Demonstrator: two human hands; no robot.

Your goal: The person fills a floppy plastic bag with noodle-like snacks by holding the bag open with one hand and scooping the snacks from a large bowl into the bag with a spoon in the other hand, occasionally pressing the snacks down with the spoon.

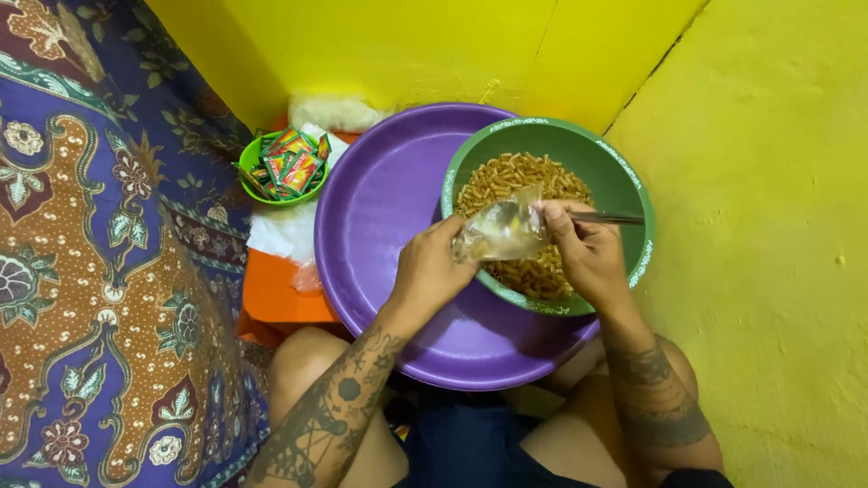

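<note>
The small clear plastic bag (503,231) hangs over the green bowl (633,181) of orange-brown snack sticks (506,176), inside our wide purple basin (380,217). Our left hand (430,271) pinches its near-left edge; our right hand (586,251) grips its right edge and a metal spoon (611,218).

the yellow floor (778,271) carries a wide purple basin (380,226). beside the basin lies an orange mat (276,294), with a patterned cloth (99,271) spread alongside.

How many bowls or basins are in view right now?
3. A large purple basin sits in front of the person, a green bowl of orange snack sticks rests in it at right, and a small green bowl of sachets sits left. Others may lie outside the frame.
</note>
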